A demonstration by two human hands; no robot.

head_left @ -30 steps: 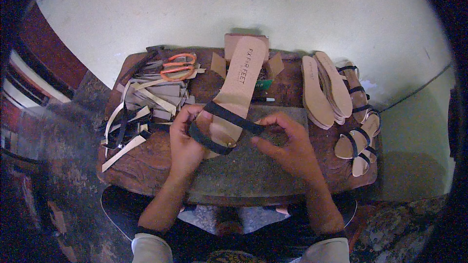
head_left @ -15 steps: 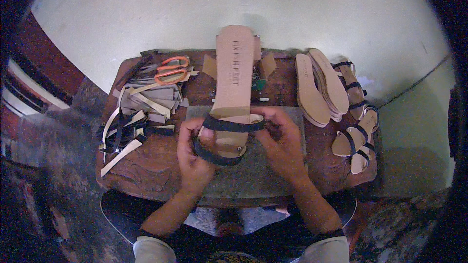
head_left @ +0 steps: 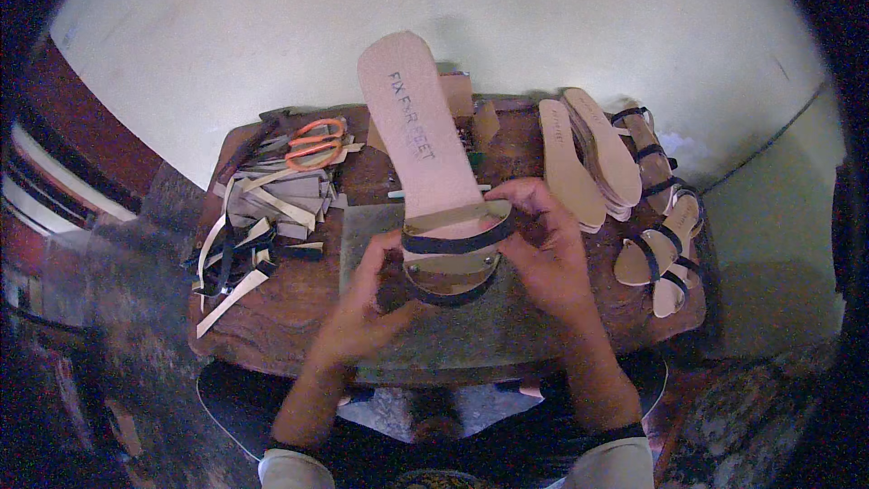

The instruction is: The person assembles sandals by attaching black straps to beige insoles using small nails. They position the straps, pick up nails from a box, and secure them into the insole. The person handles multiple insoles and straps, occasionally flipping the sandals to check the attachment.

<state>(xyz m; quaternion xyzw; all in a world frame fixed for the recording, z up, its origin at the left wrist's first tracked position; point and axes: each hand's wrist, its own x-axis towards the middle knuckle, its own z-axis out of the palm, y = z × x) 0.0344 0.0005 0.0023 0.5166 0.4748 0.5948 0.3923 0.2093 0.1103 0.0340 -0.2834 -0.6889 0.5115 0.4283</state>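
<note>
Raised over the middle of the table is a sandal (head_left: 421, 131) with a pale tan insole and two black straps. Its heel end points away from me and leans left; the strapped toe end is nearest me. My left hand (head_left: 367, 299) grips the left edge by the straps, some of its fingers hidden behind the sole. On the other side, my right hand (head_left: 548, 254) pinches the right ends of the straps with thumb and fingers. The straps arch up from the insole, and small shiny spots show between them.
Orange-handled scissors (head_left: 314, 145) lie on grey and cream strips (head_left: 285, 195) at the left, with black straps (head_left: 240, 258) nearer. Stacked insoles (head_left: 602, 154) and strapped sandals (head_left: 652, 258) are at the right. An open cardboard box (head_left: 455, 91) stands behind, near the wall. A grey mat (head_left: 434, 344) covers the table's front middle.
The sandal's heel end has swung left, and its toe end has shifted slightly right. My left thumb has come out from between the straps; both hands have moved a little rightward.
</note>
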